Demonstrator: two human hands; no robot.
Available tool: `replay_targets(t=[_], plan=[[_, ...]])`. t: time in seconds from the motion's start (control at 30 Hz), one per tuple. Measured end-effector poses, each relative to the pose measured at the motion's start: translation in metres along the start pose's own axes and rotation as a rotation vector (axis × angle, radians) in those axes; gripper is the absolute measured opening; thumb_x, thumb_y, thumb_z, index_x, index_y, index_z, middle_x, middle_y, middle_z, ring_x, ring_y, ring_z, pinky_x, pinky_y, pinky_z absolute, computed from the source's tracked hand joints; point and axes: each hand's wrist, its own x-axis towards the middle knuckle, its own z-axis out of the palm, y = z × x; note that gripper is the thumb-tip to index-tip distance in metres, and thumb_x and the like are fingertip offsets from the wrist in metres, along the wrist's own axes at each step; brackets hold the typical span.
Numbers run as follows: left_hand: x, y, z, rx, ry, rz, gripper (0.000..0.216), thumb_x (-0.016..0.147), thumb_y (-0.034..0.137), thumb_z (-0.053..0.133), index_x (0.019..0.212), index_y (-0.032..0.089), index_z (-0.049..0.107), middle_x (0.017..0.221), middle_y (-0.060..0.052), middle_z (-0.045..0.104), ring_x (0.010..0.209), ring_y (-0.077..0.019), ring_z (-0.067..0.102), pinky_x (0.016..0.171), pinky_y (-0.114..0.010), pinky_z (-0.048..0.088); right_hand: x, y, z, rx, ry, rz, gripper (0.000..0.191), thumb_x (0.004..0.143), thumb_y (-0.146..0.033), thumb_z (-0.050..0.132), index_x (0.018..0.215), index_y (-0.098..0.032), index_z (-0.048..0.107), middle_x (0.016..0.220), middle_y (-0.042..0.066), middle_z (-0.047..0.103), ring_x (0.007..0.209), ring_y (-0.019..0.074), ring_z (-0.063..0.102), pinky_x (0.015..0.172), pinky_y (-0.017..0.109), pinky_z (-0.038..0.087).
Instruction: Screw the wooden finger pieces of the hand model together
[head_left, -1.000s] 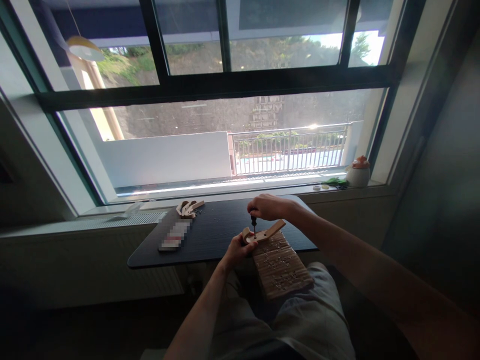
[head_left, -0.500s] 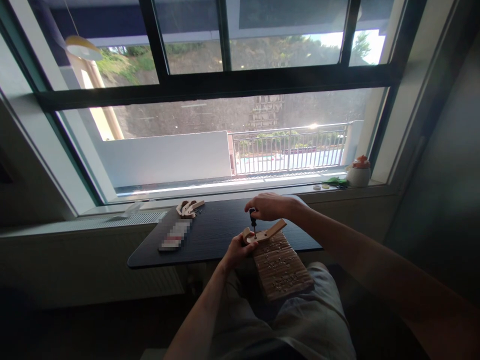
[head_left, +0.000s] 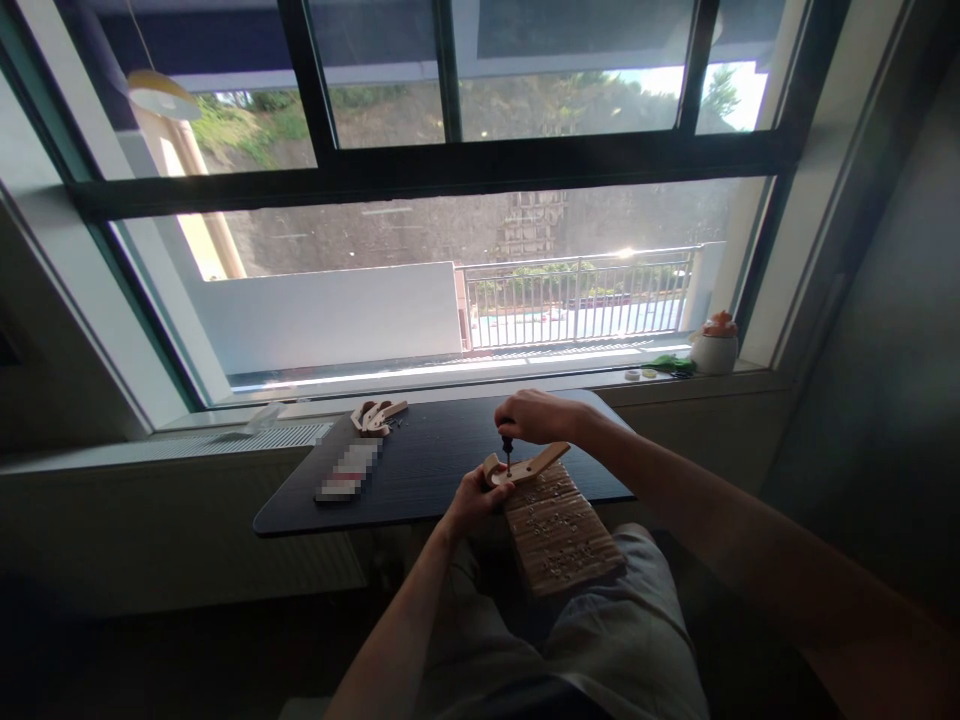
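My left hand (head_left: 471,498) is closed around the near end of a small wooden piece (head_left: 534,463), holding it above a slatted wooden board (head_left: 559,535) that rests on my lap and the table edge. My right hand (head_left: 534,414) is wrapped around the handle of a small screwdriver (head_left: 508,449), which stands upright with its tip on the wooden piece. Small screws or bits lie scattered on the board.
A dark table (head_left: 420,470) runs under the window. On it lie more wooden pieces (head_left: 377,415) at the back left and a flat blurred packet (head_left: 346,472). A white jar (head_left: 714,346) and small items sit on the sill at right.
My right hand shifted slightly on the screwdriver handle, as in turning; the left hand and wooden piece stay where they were.
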Motion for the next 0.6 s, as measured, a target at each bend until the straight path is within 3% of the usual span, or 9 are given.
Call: replay_targets(t=[0.37, 0.6], plan=[[-0.002, 0.000, -0.001, -0.036, -0.028, 0.016, 0.055, 0.062, 0.046, 0.075, 0.103, 0.012, 0.061, 0.079, -0.002, 0.062, 0.069, -0.0131, 0.052, 0.068, -0.025, 0.043, -0.008, -0.008, -0.013, -0.022, -0.039, 0.029, 0.035, 0.078, -0.025, 0.052, 0.111, -0.026, 0.066, 0.099, 0.004, 0.069, 0.086, 0.0190, 0.061, 0.064, 0.025, 0.037], [-0.003, 0.008, -0.002, 0.021, -0.031, 0.090, 0.049, 0.066, 0.041, 0.073, 0.104, 0.013, 0.060, 0.086, -0.004, 0.062, 0.077, -0.0152, 0.054, 0.073, -0.026, 0.044, -0.007, -0.014, -0.006, 0.003, -0.038, -0.018, 0.030, 0.081, -0.022, 0.051, 0.106, -0.022, 0.068, 0.097, 0.005, 0.069, 0.085, 0.0171, 0.061, 0.068, 0.024, 0.038]])
